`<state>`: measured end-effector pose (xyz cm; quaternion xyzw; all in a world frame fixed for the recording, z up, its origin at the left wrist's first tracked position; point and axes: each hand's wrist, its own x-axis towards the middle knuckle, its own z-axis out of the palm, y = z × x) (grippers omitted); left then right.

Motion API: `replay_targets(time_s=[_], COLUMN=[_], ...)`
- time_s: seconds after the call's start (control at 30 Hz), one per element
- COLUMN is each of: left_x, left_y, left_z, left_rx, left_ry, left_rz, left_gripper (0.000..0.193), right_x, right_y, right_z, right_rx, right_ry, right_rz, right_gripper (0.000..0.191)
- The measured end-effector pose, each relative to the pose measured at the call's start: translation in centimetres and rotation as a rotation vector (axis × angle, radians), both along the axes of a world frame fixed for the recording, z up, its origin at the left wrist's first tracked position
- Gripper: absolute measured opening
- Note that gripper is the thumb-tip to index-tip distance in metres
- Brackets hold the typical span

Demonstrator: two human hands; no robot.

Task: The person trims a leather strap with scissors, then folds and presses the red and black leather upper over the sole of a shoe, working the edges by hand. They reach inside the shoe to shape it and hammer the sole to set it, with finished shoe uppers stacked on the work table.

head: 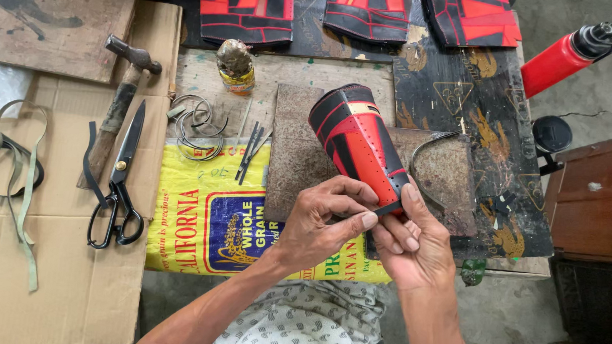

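A red and black leather piece (pixel 357 141), curled into a tube with perforated red panels, rests on a brown board (pixel 293 164). Both my hands pinch its near black edge. My left hand (pixel 324 220) grips the edge from the left with thumb and fingers. My right hand (pixel 409 237) holds the same edge from the right, its index finger pressed along the seam. A thin curved black strip (pixel 428 148) lies just right of the piece.
Black scissors (pixel 122 181) and a hammer (pixel 120 101) lie on cardboard at left, beside green straps (pixel 22 181). Wire rings (pixel 198 125), small tools (pixel 250 154) and a glue jar (pixel 236 66) sit near a yellow sack (pixel 202 215). More red-black pieces (pixel 368 7) lie at the back. A red bottle (pixel 565 57) lies at right.
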<state>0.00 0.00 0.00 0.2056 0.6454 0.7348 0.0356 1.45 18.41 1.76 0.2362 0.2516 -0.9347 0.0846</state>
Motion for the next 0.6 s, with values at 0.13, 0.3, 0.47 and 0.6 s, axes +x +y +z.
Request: replay_targets(time_s=[0.13, 0.3, 0.47, 0.6], left_x=[-0.5, -1.6, -2.1, -2.3], left_y=[0.3, 0.9, 1.4, 1.6], left_z=[-0.3, -0.6, -0.6, -0.5], left_rx=[0.016, 0.036, -0.004, -0.030], left_ry=[0.022, -0.017, 0.014, 0.001], left_rz=[-0.010, -0.036, -0.036, -0.060], left_gripper=[0.008, 0.009, 0.008, 0.009], right_x=[-0.3, 0.0, -0.1, -0.8], right_y=[1.2, 1.1, 0.8, 2.1], right_z=[-1.2, -0.9, -1.4, -2.2], right_rx=[-0.160, -0.183, -0.105, -0.200], right_ry=[-0.027, -0.036, -0.048, -0.068], right_rz=[-0.019, -0.053, -0.077, -0.101], right_gripper=[0.016, 0.025, 0.021, 0.019])
